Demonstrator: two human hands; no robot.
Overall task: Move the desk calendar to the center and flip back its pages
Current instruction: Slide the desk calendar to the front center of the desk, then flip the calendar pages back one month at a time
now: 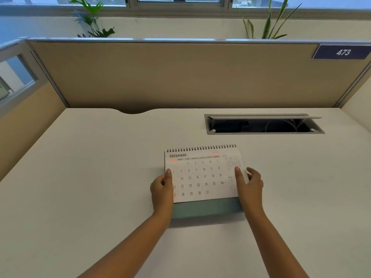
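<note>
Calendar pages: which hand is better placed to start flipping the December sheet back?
The right hand, probably. Its thumb lies on the white spiral-bound desk calendar at the sheet's right edge, its fingers curled behind that edge. The left hand grips the left side and can steady the stand.

Open cable tray point(265, 125) in white desk point(80, 177).
</note>
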